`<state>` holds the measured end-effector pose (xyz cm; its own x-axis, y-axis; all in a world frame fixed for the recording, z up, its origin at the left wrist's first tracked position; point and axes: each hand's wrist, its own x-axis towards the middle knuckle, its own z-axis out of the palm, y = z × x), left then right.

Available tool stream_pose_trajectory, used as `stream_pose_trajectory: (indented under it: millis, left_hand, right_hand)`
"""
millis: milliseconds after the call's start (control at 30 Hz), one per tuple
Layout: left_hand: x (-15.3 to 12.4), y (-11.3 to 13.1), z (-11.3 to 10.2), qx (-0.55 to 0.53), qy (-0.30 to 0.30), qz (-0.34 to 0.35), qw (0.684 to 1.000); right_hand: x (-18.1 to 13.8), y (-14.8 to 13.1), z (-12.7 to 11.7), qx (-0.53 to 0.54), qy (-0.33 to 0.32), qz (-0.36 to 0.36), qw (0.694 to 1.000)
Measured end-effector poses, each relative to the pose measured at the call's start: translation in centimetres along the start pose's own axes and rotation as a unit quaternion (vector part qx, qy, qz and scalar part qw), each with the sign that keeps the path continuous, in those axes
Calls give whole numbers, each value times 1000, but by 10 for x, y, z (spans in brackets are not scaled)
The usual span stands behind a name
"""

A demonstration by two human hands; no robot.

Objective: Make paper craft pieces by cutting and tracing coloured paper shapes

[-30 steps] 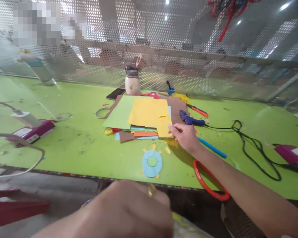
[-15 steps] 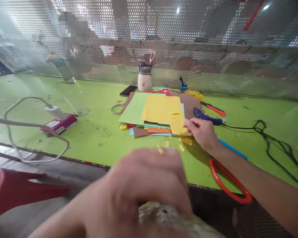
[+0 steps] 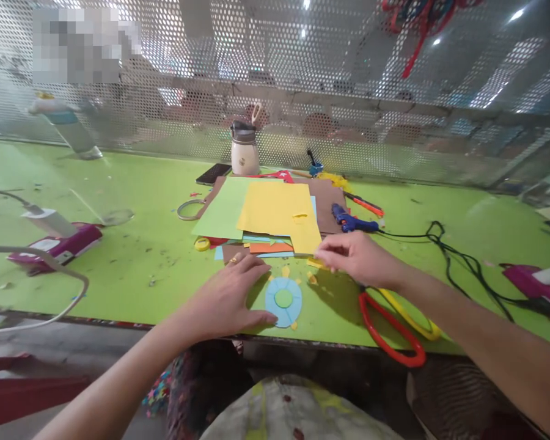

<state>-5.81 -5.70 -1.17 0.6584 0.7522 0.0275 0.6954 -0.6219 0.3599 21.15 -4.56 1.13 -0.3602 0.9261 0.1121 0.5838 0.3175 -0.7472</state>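
My left hand [image 3: 229, 293] lies flat and open on the green table [image 3: 132, 244], its thumb touching the left edge of a light blue paper disc [image 3: 283, 300] with a green centre. My right hand [image 3: 355, 256] pinches a small yellow paper scrap [image 3: 315, 263] just above and right of the disc. Behind both hands lies a stack of coloured paper sheets [image 3: 266, 217], a yellow sheet and a light green one on top. Small yellow paper bits [image 3: 310, 277] lie around the disc.
A blue glue gun [image 3: 348, 220] with a black cord [image 3: 467, 266] lies right of the stack. Red and yellow loops [image 3: 394, 330] sit under my right forearm. A white bottle [image 3: 244, 150], a phone [image 3: 213, 173], a tape ring [image 3: 189, 209] and a magenta device [image 3: 57, 244] lie around; perforated screen behind.
My left hand has come up from below the table edge and settled flat beside the blue disc. My right hand has moved from the yellow sheet's corner down to a yellow scrap.
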Motion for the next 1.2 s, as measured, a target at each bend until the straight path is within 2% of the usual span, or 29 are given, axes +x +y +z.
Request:
stream_pose_trajectory:
  millis: [133, 233, 933, 1067, 1200]
  left_hand:
    - [5, 5, 1, 6, -18, 0, 1000]
    - [4, 6, 2, 6, -19, 12, 1000]
    - [2, 9, 10, 13, 3, -1, 1000]
    - [5, 2, -2, -54, 5, 6, 999]
    - [14, -10, -19, -117, 70, -58, 989]
  right_hand:
    - [-18, 2, 11, -71, -61, -46, 995]
    - [-22, 3, 15, -100, -73, -74, 990]
    - [-19, 24, 32, -60, -18, -102, 993]
    - [-20, 26, 31, -46, -1, -107, 993]
    - [-20, 25, 30, -34, 23, -115, 993]
